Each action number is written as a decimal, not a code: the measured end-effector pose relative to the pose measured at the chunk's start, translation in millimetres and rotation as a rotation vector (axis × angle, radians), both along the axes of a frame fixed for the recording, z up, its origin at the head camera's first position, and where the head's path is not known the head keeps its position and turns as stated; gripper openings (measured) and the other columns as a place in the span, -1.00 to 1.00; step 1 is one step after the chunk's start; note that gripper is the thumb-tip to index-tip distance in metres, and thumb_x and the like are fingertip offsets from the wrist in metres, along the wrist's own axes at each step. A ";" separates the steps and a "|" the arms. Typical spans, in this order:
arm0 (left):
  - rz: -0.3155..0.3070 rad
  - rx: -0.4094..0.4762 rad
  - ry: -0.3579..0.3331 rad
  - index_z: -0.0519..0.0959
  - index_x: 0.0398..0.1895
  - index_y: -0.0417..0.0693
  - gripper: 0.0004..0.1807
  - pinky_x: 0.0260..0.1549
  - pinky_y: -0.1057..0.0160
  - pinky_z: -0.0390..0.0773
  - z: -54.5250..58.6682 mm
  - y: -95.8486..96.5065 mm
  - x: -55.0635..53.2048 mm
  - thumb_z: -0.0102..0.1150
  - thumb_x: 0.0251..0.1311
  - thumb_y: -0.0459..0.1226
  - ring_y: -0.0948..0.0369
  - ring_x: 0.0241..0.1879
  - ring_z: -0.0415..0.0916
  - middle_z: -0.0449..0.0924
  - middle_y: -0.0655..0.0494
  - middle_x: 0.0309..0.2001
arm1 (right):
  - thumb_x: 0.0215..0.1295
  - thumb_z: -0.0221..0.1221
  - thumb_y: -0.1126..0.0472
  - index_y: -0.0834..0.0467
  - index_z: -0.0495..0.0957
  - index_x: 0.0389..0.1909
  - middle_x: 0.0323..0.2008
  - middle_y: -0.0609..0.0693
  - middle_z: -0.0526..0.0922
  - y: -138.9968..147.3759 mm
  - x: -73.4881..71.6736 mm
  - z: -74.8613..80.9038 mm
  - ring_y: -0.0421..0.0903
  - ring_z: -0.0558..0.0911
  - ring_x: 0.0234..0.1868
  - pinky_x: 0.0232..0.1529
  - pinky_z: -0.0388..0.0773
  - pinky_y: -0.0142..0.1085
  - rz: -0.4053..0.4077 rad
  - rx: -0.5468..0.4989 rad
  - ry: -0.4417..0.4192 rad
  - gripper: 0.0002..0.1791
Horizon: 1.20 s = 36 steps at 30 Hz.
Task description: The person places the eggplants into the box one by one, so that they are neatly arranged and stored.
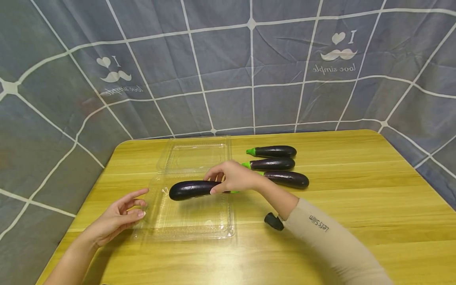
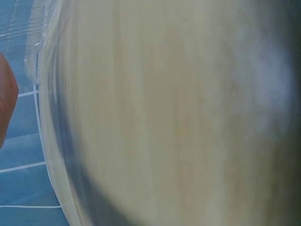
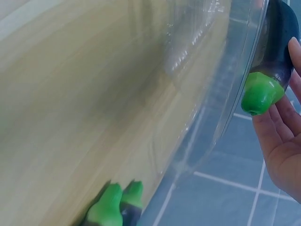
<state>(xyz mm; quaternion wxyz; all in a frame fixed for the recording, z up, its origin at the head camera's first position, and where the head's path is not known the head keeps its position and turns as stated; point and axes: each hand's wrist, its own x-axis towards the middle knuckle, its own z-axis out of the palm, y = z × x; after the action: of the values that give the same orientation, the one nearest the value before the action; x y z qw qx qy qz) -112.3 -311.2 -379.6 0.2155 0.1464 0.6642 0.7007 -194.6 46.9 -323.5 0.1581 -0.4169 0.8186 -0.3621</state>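
Note:
My right hand (image 1: 235,177) grips a dark purple eggplant (image 1: 190,190) near its green stem end and holds it over the base of a clear plastic clamshell box (image 1: 178,227). In the right wrist view the green cap of this eggplant (image 3: 263,93) shows beside the fingers. The box's lid (image 1: 199,154) lies folded back, away from me. At the box's left edge my left hand (image 1: 115,215) has its fingers loosely bent with nothing between them; only a sliver of that hand (image 2: 5,99) appears in the left wrist view.
Right of the box, three more eggplants lie side by side: the far one (image 1: 276,151), the middle one (image 1: 272,164) and the near one (image 1: 286,179). A black wrist-worn piece (image 1: 273,221) sticks out by the right sleeve. Behind the wooden table (image 1: 338,221) hangs a grey curtain (image 1: 228,59).

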 end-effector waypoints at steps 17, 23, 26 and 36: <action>0.012 -0.016 0.000 0.28 0.32 0.19 -0.38 -0.25 0.38 0.54 0.5 2.4 -0.3 -0.06 0.26 -0.54 0.38 -0.24 0.47 0.38 0.19 -0.08 | 0.10 0.32 0.23 0.18 0.61 -0.09 -0.30 -0.01 0.63 -35.7 -7.1 -9.0 -0.16 0.58 -0.28 -0.25 0.46 -0.46 -0.032 0.026 0.041 -0.68; 0.010 -0.019 0.000 0.27 0.32 0.18 -0.38 -0.26 0.39 0.54 1.4 2.1 -1.0 -0.06 0.26 -0.54 0.38 -0.24 0.47 0.38 0.21 -0.09 | 0.09 0.33 0.24 0.19 0.61 -0.10 -0.33 0.02 0.64 -45.2 -8.5 -15.5 -0.11 0.60 -0.28 -0.26 0.47 -0.44 -0.054 0.059 0.075 -0.68; 0.009 -0.014 -0.003 0.28 0.32 0.19 -0.38 -0.27 0.39 0.53 1.6 2.2 -1.0 -0.06 0.26 -0.54 0.38 -0.24 0.47 0.38 0.21 -0.09 | 0.09 0.33 0.23 0.18 0.61 -0.09 -0.32 0.01 0.65 -48.7 -8.0 -20.5 -0.12 0.60 -0.28 -0.27 0.47 -0.43 -0.068 0.078 0.085 -0.68; 0.009 -0.007 -0.002 0.28 0.31 0.20 -0.38 -0.27 0.39 0.54 0.9 0.9 0.8 -0.06 0.26 -0.55 0.38 -0.25 0.47 0.38 0.20 -0.08 | 0.07 0.35 0.19 0.13 0.64 -0.10 -0.29 -0.02 0.65 -57.0 -1.1 -33.8 -0.16 0.58 -0.28 -0.28 0.45 -0.42 -0.129 0.110 0.128 -0.67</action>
<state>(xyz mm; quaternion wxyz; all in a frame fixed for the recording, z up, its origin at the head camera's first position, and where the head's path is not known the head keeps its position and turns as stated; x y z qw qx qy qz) -111.4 -310.4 -378.7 0.2134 0.1418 0.6673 0.6993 -195.7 -10.1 -357.3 0.1043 -0.3765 0.8707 -0.2987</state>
